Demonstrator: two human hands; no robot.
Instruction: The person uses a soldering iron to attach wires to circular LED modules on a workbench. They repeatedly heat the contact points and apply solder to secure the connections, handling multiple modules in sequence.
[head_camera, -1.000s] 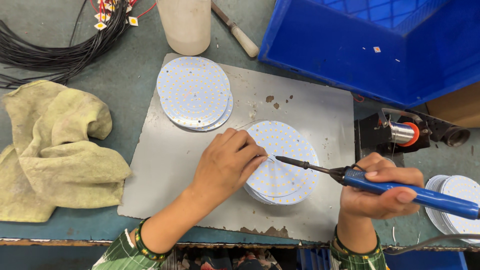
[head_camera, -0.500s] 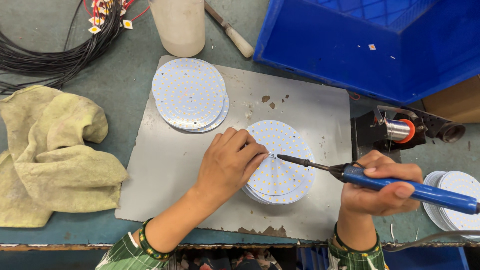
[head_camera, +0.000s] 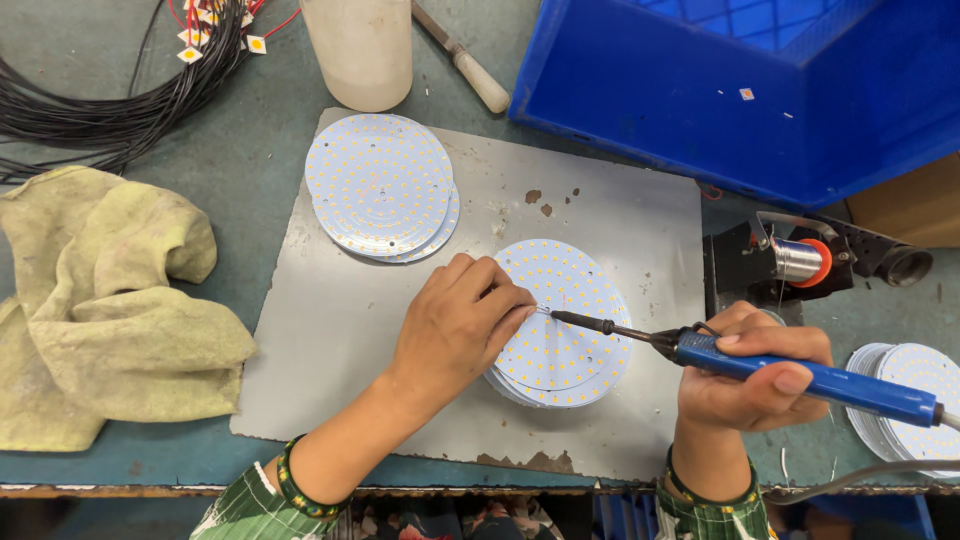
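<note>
Closer now than a second ago, the tip of the blue-handled soldering iron (head_camera: 800, 375) has slid leftward across the top LED disc of the near stack (head_camera: 565, 320) until it sits just beside the left hand's fingertips (head_camera: 520, 312); a fine glint, perhaps solder wire, shows between them, though it is too small to be sure. That places the working point at the left-middle of the disc, with iron and fingers meeting over one spot.

That stack lies near the front edge of the grey metal sheet (head_camera: 620, 200), right of its centre. Left hand (head_camera: 455, 325) rests palm-down on the disc's left rim, wrist angled in from the front edge, fingers curled and pressed together, thumb and forefinger apparently pinching at the tip. Right hand (head_camera: 755, 375) wraps the handle in a closed grip, thumb along the top, shaft pointing left.

A second stack of discs (head_camera: 380, 185) sits at the sheet's back-left corner; a yellow rag (head_camera: 110, 300) lies off its left edge, a solder spool holder (head_camera: 800, 262) off its right.
</note>
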